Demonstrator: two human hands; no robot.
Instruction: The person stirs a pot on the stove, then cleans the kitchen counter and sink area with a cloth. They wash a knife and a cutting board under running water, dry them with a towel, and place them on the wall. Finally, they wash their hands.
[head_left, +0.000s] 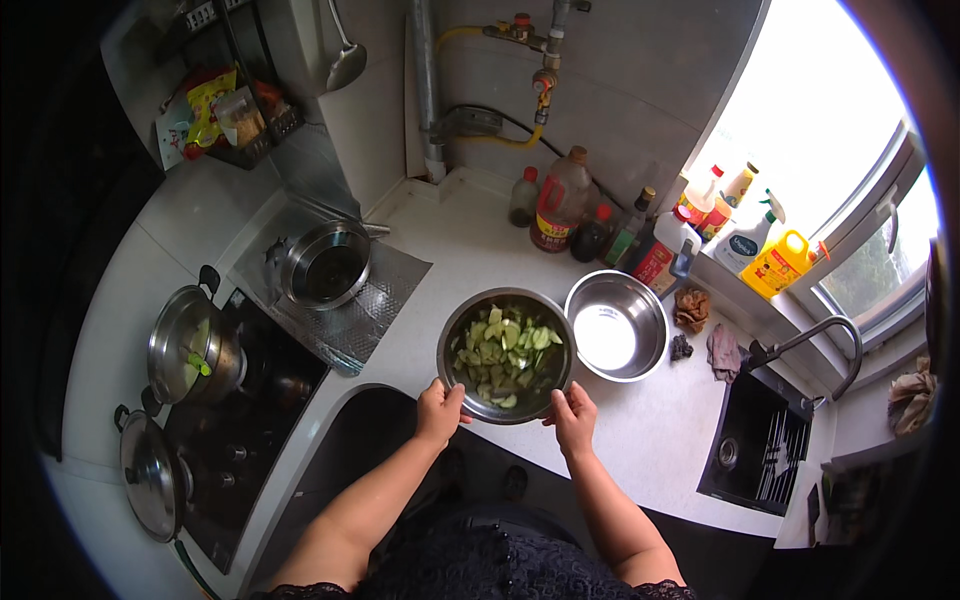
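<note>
Between my two hands is a round steel bowl [452,335] with chopped pale green vegetable pieces [507,350] in it, some of them in liquid. My left hand [441,412] grips its near left rim, thumb on top. The near right rim is held by my right hand [573,418] in the same way. Most of the fingers are hidden beneath the bowl. Just to its right, a second steel bowl [617,328] stands on the white counter [660,420] with nothing in it.
At left, a hob [262,400] carries a pot [185,350] with something green inside and a lidded pan [150,475]. A steel pot [327,265] sits on foil in the corner. Bottles [563,200] line the back wall. A black sink [757,440] with a tap [850,340] is at right.
</note>
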